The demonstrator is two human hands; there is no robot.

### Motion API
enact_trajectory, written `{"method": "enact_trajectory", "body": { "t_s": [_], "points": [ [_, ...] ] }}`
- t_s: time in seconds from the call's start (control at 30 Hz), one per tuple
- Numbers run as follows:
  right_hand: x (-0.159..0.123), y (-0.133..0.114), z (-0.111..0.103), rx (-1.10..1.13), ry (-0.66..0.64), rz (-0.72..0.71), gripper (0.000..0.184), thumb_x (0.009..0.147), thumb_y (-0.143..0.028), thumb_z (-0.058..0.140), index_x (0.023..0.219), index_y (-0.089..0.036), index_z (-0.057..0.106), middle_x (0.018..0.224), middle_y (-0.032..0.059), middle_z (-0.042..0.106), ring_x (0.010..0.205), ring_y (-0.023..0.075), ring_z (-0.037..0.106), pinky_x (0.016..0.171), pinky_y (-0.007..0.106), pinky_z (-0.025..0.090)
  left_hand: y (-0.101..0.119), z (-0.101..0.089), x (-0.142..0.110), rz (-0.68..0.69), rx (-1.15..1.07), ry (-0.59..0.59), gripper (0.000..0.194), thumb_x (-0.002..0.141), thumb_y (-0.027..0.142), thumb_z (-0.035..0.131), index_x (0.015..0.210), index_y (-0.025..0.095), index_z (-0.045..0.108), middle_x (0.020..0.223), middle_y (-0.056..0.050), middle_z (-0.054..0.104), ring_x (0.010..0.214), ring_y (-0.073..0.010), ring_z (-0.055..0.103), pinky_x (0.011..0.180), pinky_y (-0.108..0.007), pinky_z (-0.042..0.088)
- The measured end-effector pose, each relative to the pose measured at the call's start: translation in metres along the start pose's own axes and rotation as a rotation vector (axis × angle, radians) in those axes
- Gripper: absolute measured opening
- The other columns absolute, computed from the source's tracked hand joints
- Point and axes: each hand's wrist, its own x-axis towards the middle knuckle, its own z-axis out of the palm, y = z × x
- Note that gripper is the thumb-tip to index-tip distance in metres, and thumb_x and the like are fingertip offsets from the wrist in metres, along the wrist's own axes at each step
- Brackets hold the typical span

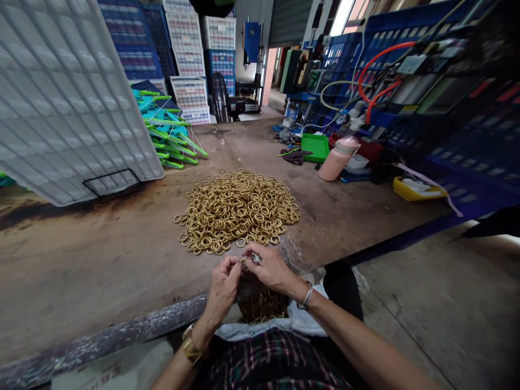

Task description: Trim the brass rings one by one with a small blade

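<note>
Just past the table's front edge, my left hand point(223, 284) pinches a small brass ring point(244, 260) between thumb and fingers. My right hand point(271, 267) is closed close beside it, its fingertips touching or almost touching that ring. A small silvery metal piece point(256, 258) shows in the right fingers; its kind is too small to tell. Beyond both hands spreads a heap of brass rings point(239, 208) on the brown tabletop. Below them, over my lap, an open white sack point(303, 319) holds more brass rings point(266, 306), partly hidden by my right hand and wrist.
A large white ribbed crate point(77, 97) stands at left, beside green and turquoise hangers point(173, 132). A pink bottle point(338, 158), a green tray point(316, 147) and a yellow tray point(418, 189) sit at right. Machinery with orange hoses point(365, 81) rises behind them.
</note>
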Motion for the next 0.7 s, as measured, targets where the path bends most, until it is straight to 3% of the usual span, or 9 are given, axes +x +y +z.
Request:
{"method": "enact_trajectory", "body": {
  "t_s": [0.13, 0.23, 0.33, 0.43, 0.57, 0.7],
  "points": [
    [-0.002, 0.000, 0.009, 0.329, 0.102, 0.192, 0.010, 0.075, -0.026, 0.048, 0.075, -0.017, 0.053, 0.068, -0.0023, 0.055, 0.062, 0.0092, 0.049, 0.059, 0.020, 0.039, -0.003, -0.001, -0.003, 0.015, -0.040, 0.051, 0.028, 0.075, 0.044, 0.055, 0.079, 0.017, 0.053, 0.053, 0.007, 0.043, 0.042, -0.0055, 0.032, 0.042, -0.017, 0.026],
    [-0.008, 0.001, 0.019, 0.552, 0.048, 0.416, 0.024, 0.080, -0.039, 0.043, 0.068, -0.018, 0.047, 0.049, -0.0073, 0.043, 0.038, 0.0055, 0.032, 0.039, 0.018, 0.027, -0.002, 0.001, -0.006, 0.076, -0.012, 0.095, 0.026, 0.074, 0.043, 0.056, 0.079, 0.017, 0.055, 0.054, 0.006, 0.045, 0.044, -0.0068, 0.036, 0.044, -0.018, 0.029],
    [-0.012, -0.001, 0.026, 0.704, -0.035, 0.510, 0.032, 0.079, -0.049, 0.041, 0.065, -0.020, 0.043, 0.042, -0.0101, 0.036, 0.030, 0.0042, 0.019, 0.032, 0.019, 0.016, 0.000, 0.002, -0.010, 0.162, 0.089, 0.114, 0.021, 0.075, 0.038, 0.056, 0.075, 0.017, 0.059, 0.056, 0.003, 0.050, 0.049, -0.0092, 0.041, 0.047, -0.019, 0.032],
    [-0.012, -0.004, 0.027, 0.704, -0.039, 0.488, 0.031, 0.078, -0.047, 0.044, 0.064, -0.020, 0.043, 0.043, -0.0095, 0.038, 0.031, 0.0041, 0.022, 0.033, 0.018, 0.018, 0.001, 0.001, -0.014, 0.195, 0.134, 0.102, 0.019, 0.076, 0.036, 0.055, 0.075, 0.018, 0.060, 0.060, 0.001, 0.055, 0.053, -0.0104, 0.045, 0.049, -0.020, 0.033],
    [-0.008, -0.007, 0.024, 0.500, 0.042, 0.333, 0.019, 0.074, -0.033, 0.049, 0.064, -0.018, 0.047, 0.052, -0.0066, 0.045, 0.045, 0.0059, 0.037, 0.045, 0.018, 0.030, 0.002, -0.001, -0.018, 0.119, 0.085, 0.026, 0.024, 0.076, 0.040, 0.054, 0.078, 0.016, 0.059, 0.059, 0.002, 0.053, 0.048, -0.0086, 0.042, 0.046, -0.019, 0.031],
    [-0.008, -0.010, 0.020, 0.305, 0.070, 0.252, 0.011, 0.071, -0.025, 0.050, 0.063, -0.017, 0.050, 0.056, -0.0054, 0.045, 0.055, 0.0080, 0.039, 0.052, 0.019, 0.031, 0.005, -0.001, -0.021, 0.049, 0.039, -0.020, 0.030, 0.074, 0.045, 0.056, 0.074, 0.016, 0.056, 0.055, 0.004, 0.049, 0.042, -0.0059, 0.036, 0.041, -0.018, 0.027]
  ]
}}
